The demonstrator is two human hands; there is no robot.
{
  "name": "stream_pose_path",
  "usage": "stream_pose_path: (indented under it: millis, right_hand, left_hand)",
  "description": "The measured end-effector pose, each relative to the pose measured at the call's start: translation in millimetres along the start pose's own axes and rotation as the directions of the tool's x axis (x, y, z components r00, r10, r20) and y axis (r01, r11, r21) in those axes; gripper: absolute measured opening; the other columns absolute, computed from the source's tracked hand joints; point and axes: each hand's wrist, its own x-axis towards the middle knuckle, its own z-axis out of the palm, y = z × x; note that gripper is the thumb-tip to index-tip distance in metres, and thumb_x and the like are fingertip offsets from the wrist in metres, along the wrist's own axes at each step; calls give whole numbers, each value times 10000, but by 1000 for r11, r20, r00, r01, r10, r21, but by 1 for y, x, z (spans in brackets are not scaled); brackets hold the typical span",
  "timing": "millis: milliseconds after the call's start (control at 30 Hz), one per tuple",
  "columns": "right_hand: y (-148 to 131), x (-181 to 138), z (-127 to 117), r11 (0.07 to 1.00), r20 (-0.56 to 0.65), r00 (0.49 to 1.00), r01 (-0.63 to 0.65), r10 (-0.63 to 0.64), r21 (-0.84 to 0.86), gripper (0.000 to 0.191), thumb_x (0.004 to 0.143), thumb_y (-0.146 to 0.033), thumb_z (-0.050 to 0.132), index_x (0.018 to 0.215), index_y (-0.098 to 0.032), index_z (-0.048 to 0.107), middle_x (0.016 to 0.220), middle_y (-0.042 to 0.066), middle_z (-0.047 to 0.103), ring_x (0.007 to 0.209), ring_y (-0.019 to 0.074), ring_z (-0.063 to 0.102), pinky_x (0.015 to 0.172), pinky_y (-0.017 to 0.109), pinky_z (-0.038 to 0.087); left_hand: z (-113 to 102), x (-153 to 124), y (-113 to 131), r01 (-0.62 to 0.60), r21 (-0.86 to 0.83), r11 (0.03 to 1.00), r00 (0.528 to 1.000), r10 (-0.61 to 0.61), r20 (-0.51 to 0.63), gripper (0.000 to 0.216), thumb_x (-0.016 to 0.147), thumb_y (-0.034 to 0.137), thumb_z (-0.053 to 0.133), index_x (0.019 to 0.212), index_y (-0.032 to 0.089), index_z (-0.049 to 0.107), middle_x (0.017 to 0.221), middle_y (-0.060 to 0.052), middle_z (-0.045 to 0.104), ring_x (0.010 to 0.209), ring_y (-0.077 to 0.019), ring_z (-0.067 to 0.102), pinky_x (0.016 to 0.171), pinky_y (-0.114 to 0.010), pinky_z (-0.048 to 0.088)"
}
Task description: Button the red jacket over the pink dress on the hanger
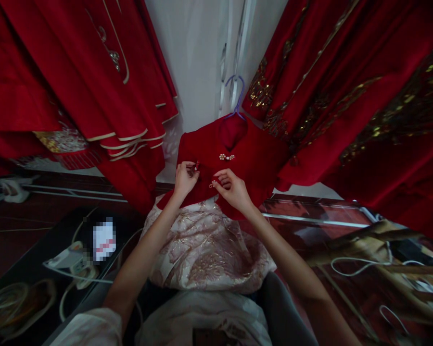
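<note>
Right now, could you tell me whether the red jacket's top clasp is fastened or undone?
Fastened: the top clasp sits joined across the red jacket, above the left hand and right hand.

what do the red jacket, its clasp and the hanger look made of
Jacket: matte deep red cloth, likely velvet by its soft, dull look. Clasp: pale pearl-like beads on shiny metal, probably. Hanger: thin lilac hook, plastic or coated wire; cannot tell which.

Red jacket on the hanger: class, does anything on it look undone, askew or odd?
Yes. On the jacket, the upper clasp is joined, but the lower clasp looks undone: its halves sit apart, one at the left hand, one at the right hand.
</note>
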Motion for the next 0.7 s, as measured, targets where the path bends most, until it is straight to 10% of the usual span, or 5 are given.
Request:
stream_pose_path:
  millis: [367, 700]
  right_hand:
    - [12, 57, 10, 992, 51, 997, 48, -54, 114, 180, 843, -246, 571, 963, -197, 697, 973, 40, 704, 803, 137, 663, 749, 280, 549]
    - [33, 78, 49, 978, -69, 994, 65, -80, -198, 220, 887, -214, 529, 1036, -201, 690, 1032, 69, 652, 910, 177, 627, 881, 338, 502]
  left_hand:
    - [7, 13, -2, 130, -360, 924, 990, -98, 106, 179, 710, 242, 635, 868, 162, 607, 802, -29, 667, 744, -125, 632, 726, -243, 487]
    - [-1, 6, 6, 359, -565, 743, 933, -262, 248, 305, 645, 346, 732, 860, 133, 692, 894, -73, 732, 827, -166, 687, 855, -333, 528]
